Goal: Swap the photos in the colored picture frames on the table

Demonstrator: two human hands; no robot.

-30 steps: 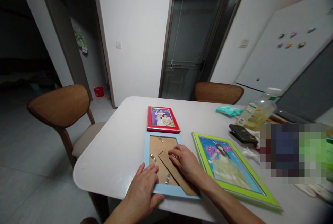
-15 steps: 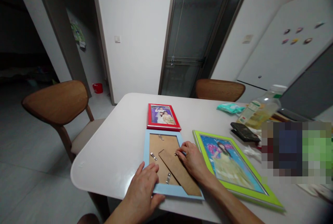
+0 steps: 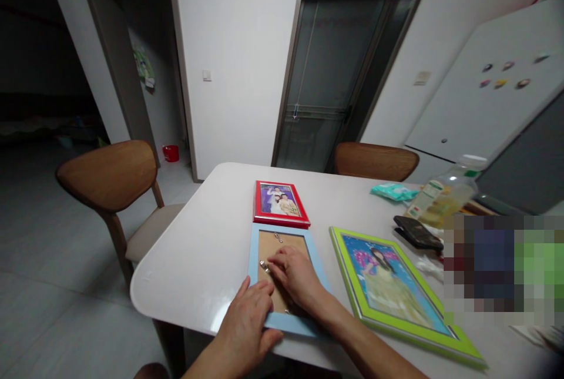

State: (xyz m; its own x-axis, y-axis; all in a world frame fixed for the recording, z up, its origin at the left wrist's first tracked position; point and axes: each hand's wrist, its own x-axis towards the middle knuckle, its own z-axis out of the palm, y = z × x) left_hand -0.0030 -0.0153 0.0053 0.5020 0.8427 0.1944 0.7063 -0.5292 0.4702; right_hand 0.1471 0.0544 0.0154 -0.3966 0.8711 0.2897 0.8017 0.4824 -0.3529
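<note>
Fingers [image 3: 259, 294] of the left hand [image 3: 247, 317] lie loosely spread over the blue frame [image 3: 254, 255], at its near-left corner; the open hand appears to brace it. The blue frame rests back side up on the surface [image 3: 194, 261], with a metal clip [image 3: 264, 265] on its left side. Just beyond its far edge sits the red frame [image 3: 281, 205]. The right hand [image 3: 293, 273] has shifted from its right side to that clip, fingertips drawn together; whether they grip it cannot be told. Attention thus seems turned to the left fastening. Right of the blue frame, apart, lies the green frame [image 3: 396, 285].
</note>
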